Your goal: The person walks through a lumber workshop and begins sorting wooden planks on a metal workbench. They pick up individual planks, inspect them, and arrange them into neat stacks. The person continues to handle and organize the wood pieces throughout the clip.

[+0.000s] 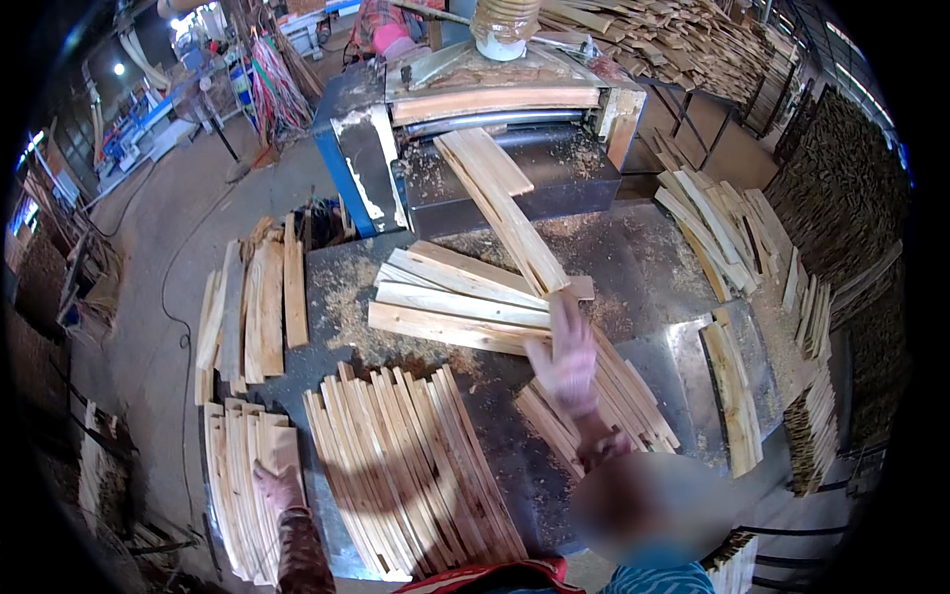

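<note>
My right hand (568,364) reaches forward over the table, fingers outstretched and thumb apart. Its fingertips are at the near end of a long wooden slat (507,226), which slopes up onto the bed of a planer-like machine (500,188). A shorter board (495,161) lies beside that slat, close to the metal roller. Below the right hand are fanned-out slats (455,302) and a further bundle (633,401). At the left, my left hand (280,486) rests on a stack of slats (236,485), fingers apart. A blurred patch hides part of the right forearm.
A wide row of slats (406,465) lies between my arms. More slats lie at the far left (259,307) and on the right (732,391). Shavings (341,297) litter the dark tabletop (495,396). A large wood heap (673,45) stands behind the machine; a cable (163,267) crosses the floor.
</note>
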{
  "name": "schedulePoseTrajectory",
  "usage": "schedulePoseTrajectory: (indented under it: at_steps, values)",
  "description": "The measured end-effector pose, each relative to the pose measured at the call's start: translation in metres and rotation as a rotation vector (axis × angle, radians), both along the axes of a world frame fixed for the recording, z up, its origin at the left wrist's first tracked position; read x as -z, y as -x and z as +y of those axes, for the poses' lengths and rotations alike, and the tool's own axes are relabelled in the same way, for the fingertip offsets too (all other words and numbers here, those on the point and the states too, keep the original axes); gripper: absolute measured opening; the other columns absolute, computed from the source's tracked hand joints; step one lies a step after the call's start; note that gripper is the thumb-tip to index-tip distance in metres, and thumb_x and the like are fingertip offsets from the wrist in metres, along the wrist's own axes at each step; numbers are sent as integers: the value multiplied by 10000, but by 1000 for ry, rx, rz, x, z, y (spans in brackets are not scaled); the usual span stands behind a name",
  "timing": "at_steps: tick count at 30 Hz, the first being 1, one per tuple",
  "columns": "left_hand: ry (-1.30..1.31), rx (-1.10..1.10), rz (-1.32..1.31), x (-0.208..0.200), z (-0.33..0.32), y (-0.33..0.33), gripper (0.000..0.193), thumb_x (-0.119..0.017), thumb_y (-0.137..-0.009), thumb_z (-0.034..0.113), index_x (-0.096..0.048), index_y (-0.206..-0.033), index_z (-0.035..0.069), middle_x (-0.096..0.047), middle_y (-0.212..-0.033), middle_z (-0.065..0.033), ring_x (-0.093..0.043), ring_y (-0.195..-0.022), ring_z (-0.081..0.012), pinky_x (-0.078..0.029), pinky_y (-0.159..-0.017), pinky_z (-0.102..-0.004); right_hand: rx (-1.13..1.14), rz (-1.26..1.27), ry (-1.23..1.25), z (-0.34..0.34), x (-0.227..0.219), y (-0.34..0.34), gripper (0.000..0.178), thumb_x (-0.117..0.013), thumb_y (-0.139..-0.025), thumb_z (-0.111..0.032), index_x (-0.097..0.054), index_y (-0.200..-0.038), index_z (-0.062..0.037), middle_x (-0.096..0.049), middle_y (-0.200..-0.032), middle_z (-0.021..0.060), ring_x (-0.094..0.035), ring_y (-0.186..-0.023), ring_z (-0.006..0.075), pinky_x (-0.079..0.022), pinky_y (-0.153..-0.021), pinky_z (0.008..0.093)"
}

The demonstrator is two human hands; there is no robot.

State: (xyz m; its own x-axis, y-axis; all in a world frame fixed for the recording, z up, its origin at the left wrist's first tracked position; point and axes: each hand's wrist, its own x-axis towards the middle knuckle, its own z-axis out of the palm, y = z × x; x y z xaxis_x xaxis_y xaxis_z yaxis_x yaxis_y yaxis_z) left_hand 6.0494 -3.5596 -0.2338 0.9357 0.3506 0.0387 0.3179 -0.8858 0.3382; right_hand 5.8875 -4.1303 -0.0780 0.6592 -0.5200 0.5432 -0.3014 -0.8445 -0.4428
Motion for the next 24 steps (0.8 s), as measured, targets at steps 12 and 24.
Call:
schedulePoseTrajectory:
  at_steps: [12,24]
  values:
    - [684,699,-30,8,-178,38,640,-715,-814,-16,-482,-1405,59,-513,-1385,-96,-494,-1272,-249,-392,-1057,-378,3,373,-865,4,53,12,868,-696,-777,-395,-349,-1512,-93,-569,-1296,267,-608,-1156,366,-509,-954,401]
    - [732,855,112,-36,-292,44,546,-712,-858,29,-509,-1365,16,-580,-1338,-139,-579,-1193,-257,-463,-1026,-353,266,-148,-1035,-27,48,379,676,-746,-802,-244,-513,-1403,-41,-633,-1269,167,-634,-1148,281,-512,-954,365]
